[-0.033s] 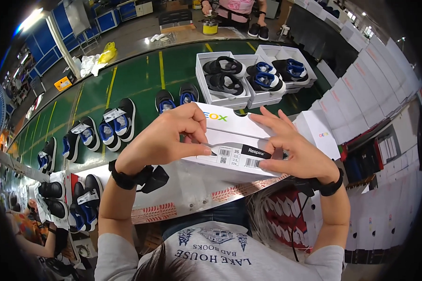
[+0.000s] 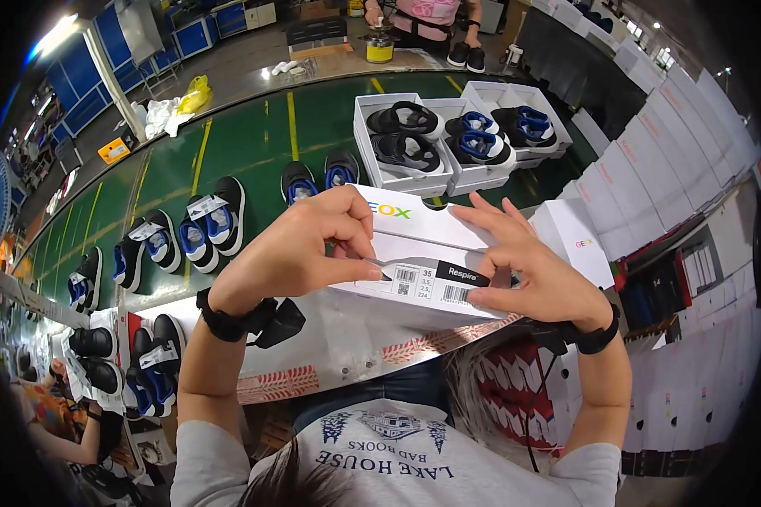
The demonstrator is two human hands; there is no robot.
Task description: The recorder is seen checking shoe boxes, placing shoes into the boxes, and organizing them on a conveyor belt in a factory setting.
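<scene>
Printed label (image 2: 423, 280) held at both ends against a white shoebox (image 2: 418, 222)

The left hand (image 2: 313, 241) is nearly closed, thumb and bent fingers gathered at the label's left end. The right hand (image 2: 537, 266) pinches the label's black right end between thumb and curled forefinger, its other fingers spread loosely over the box. The label sits over the panel facing the person, its upper edge slightly bowed. It looks lined up, so flat contact is the part that seems incomplete, though whether any of it is stuck down I cannot tell. The shoebox is at the near edge, above the white desk (image 2: 304, 346); its contents are out of sight.

Just beyond the right hand is another white box (image 2: 571, 232). Farther out, on the green belt (image 2: 262, 127), three open boxes (image 2: 444, 188) hold black shoes (image 2: 410, 152), some lined in blue; these are boxed but uncovered. To the left, blue-lined sneakers (image 2: 232, 211) stand on the belt unboxed, several with paper tags (image 2: 207, 207) across them, so much boxing appears left. Many white boxes are stacked (image 2: 651, 160) at the right. Across the belt, a co-worker (image 2: 427, 21) stands near another dark pair (image 2: 467, 57).
</scene>
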